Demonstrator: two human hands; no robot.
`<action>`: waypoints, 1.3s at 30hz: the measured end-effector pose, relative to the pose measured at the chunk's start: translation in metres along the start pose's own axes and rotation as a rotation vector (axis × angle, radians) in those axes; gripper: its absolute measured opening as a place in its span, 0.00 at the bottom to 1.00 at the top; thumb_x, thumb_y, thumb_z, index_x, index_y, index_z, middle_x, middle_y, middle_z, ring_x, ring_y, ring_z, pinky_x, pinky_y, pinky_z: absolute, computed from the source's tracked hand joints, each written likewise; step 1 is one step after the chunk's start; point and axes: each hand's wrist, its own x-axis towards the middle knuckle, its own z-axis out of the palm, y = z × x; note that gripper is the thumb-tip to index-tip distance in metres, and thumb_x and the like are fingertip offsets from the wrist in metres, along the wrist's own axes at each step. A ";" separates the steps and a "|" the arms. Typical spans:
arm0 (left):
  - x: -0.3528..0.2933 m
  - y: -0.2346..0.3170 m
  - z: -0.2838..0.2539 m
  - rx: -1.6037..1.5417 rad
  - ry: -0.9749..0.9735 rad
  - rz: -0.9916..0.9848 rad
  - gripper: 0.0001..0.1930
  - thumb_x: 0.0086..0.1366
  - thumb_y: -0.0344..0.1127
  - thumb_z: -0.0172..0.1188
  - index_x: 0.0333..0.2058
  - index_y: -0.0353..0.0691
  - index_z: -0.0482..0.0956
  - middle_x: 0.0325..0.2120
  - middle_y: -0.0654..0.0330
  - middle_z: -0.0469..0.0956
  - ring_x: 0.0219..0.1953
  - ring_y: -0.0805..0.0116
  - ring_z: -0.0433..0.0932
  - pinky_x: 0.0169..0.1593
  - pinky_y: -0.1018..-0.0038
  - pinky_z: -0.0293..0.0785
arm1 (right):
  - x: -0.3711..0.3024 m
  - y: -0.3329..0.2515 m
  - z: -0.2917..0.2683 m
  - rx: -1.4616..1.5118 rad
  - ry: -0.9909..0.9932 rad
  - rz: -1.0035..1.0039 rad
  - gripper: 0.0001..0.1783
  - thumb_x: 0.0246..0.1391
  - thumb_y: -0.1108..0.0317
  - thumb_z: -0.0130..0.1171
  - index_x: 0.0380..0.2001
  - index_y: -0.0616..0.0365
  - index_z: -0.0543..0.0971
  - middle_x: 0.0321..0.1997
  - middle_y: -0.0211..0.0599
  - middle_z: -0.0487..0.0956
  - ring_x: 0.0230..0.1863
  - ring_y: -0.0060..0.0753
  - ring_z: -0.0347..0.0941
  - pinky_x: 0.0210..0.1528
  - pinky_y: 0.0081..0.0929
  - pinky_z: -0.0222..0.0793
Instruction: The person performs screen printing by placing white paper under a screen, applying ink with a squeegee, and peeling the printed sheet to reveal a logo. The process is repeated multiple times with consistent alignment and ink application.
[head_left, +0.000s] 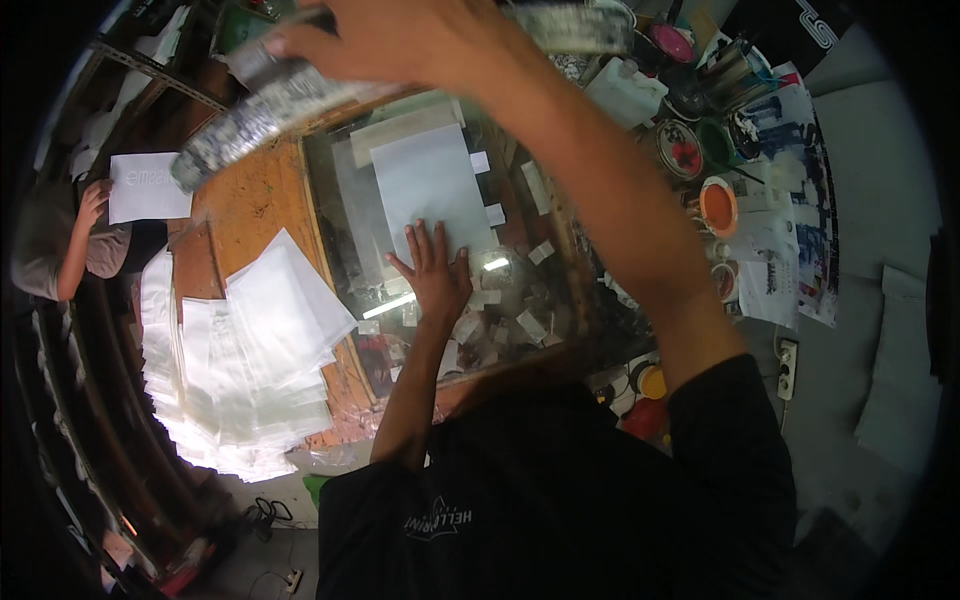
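My left hand (436, 278) lies with spread fingers on the lower end of a white sheet (425, 180), which rests on a glass-topped work board (385, 345). Small white tabs (495, 214) stand at the sheet's right edge. Up at the top edge, my right hand (365, 45) is closed at a raised screen printing frame (270, 120), whose near bar is wrapped in smeared, silvery tape. Motion blurs the frame, and the right fingertips are partly hidden. A grey, dark-edged piece (258, 62) shows beside the fingers.
A fanned stack of white sheets (250, 350) lies left of the board. Further left, another person's hand (94, 203) holds a printed sheet (150, 188) near a rack (60, 400). Ink pots (718, 207), a white jug (625, 92) and stained papers (770, 260) crowd the right side.
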 end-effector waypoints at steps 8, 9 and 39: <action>-0.062 0.028 -0.138 -1.949 0.265 -0.772 0.34 0.75 0.52 0.54 0.70 0.39 0.57 0.65 0.48 0.63 0.68 0.49 0.64 0.67 0.47 0.65 | -0.184 -0.011 0.121 0.029 -0.085 0.197 0.25 0.55 0.66 0.66 0.56 0.57 0.76 0.38 0.43 0.75 0.50 0.46 0.71 0.54 0.44 0.59; -0.065 0.020 -0.135 -1.940 0.193 -0.934 0.34 0.75 0.54 0.53 0.69 0.39 0.58 0.65 0.48 0.63 0.67 0.50 0.65 0.64 0.48 0.68 | -0.192 0.011 0.143 0.084 -0.179 0.253 0.24 0.55 0.69 0.66 0.56 0.55 0.76 0.40 0.42 0.76 0.50 0.46 0.71 0.55 0.44 0.58; -0.073 -0.032 -0.069 -1.875 0.097 -1.293 0.16 0.72 0.42 0.52 0.51 0.39 0.68 0.50 0.52 0.71 0.62 0.51 0.72 0.60 0.39 0.64 | -0.293 -0.019 0.226 -0.084 -0.272 0.211 0.28 0.42 0.77 0.63 0.52 0.54 0.78 0.51 0.38 0.80 0.56 0.45 0.74 0.56 0.47 0.62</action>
